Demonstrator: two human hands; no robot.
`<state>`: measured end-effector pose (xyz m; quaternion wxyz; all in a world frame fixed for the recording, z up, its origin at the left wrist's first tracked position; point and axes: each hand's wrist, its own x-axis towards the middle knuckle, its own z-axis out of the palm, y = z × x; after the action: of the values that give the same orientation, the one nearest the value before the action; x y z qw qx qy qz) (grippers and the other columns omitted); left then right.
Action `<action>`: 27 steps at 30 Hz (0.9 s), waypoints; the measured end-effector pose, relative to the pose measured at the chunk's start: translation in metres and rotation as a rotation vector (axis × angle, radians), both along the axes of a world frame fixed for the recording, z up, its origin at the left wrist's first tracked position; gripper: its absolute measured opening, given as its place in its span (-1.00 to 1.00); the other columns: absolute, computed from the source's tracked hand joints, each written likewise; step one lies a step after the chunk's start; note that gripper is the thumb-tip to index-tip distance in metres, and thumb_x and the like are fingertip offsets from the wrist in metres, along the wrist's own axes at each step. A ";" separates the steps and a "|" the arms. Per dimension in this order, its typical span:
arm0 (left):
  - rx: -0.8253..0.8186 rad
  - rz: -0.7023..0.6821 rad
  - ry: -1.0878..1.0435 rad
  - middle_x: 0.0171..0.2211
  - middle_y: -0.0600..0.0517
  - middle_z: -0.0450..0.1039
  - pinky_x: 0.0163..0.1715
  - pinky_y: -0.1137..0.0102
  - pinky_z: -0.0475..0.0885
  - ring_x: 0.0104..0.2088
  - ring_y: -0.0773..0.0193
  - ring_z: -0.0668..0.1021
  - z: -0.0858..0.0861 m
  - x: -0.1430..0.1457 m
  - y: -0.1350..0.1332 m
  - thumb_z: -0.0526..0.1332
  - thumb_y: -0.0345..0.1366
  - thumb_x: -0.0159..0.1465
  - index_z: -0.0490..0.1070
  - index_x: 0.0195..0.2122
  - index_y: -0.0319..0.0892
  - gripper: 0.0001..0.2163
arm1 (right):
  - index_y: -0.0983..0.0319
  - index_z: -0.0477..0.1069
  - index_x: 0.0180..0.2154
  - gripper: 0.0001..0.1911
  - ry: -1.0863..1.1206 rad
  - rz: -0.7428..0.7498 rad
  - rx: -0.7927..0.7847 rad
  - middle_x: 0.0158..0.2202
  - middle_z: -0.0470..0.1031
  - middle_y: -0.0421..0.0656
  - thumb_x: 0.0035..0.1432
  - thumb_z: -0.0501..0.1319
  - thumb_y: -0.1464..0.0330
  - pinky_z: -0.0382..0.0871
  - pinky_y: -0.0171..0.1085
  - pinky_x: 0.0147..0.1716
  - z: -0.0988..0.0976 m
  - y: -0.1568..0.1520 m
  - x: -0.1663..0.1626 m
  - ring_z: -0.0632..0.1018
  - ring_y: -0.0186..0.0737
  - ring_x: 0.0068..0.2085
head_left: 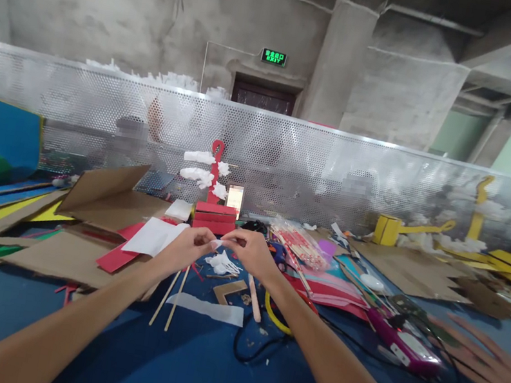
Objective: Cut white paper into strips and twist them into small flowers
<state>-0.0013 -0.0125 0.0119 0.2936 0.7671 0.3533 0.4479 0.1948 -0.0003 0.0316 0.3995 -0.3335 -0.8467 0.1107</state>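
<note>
My left hand (191, 249) and my right hand (250, 253) meet above the middle of the table, fingertips closed on a small piece of white paper (216, 244). Just below my fingers lies a crumpled bit of white paper (222, 263). Two thin wooden sticks (176, 297) rest beneath my left wrist, beside a torn strip of white paper (209, 308). A white sheet (154, 236) lies on red card left of my left hand. Behind my hands a red upright piece (214, 175) with white paper tufts rises near a red box (214, 217).
Cardboard (92, 256) covers the left side of the blue table (120, 358). A bag of red-and-white sticks (300, 245), a purple device (406, 345) and black cables lie to the right. Another person's blurred hand (491, 365) reaches in there. A perforated metal screen (291, 152) stands behind.
</note>
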 end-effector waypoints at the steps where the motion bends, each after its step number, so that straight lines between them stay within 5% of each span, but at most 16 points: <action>1: 0.001 -0.005 -0.001 -0.45 0.00 0.47 -0.40 0.43 0.35 -0.43 0.30 0.47 0.000 0.000 -0.001 0.15 -0.08 0.21 0.41 -0.36 -0.24 -0.71 | 0.24 0.54 -0.34 -0.82 -0.011 -0.010 0.016 -0.40 0.55 -0.18 0.14 0.20 0.30 0.22 -0.37 -0.38 0.000 0.000 0.000 0.46 -0.32 -0.40; 13: 0.008 -0.013 0.013 -0.44 0.00 0.47 -0.41 0.44 0.36 -0.43 0.30 0.47 0.000 0.001 -0.003 0.16 -0.09 0.20 0.43 -0.34 -0.25 -0.71 | 0.29 0.46 -0.46 -0.69 -0.061 -0.002 -0.129 -0.53 0.49 -0.18 0.23 0.06 0.31 0.22 -0.39 -0.46 0.001 0.003 0.001 0.44 -0.35 -0.50; 19: -0.012 0.004 0.010 -0.46 0.03 0.46 -0.43 0.45 0.32 -0.46 0.33 0.46 -0.006 0.001 0.001 0.15 -0.13 0.21 0.41 -0.36 -0.24 -0.75 | 0.31 0.48 -0.34 -0.75 0.062 0.107 -0.211 -0.47 0.50 -0.15 0.15 0.15 0.25 0.26 -0.38 -0.48 -0.001 0.004 0.002 0.42 -0.34 -0.50; 27: -0.058 0.013 -0.002 -0.45 0.00 0.48 -0.40 0.42 0.35 -0.44 0.29 0.48 -0.004 -0.001 0.003 0.16 -0.11 0.19 0.43 -0.36 -0.25 -0.73 | 0.31 0.54 -0.34 -0.75 0.055 0.057 -0.192 -0.47 0.52 -0.15 0.08 0.21 0.26 0.25 -0.37 -0.48 -0.003 0.009 0.004 0.43 -0.32 -0.48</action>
<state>-0.0021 -0.0096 0.0077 0.3132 0.7554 0.3709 0.4401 0.1986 0.0087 0.0283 0.3856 -0.3428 -0.8300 0.2117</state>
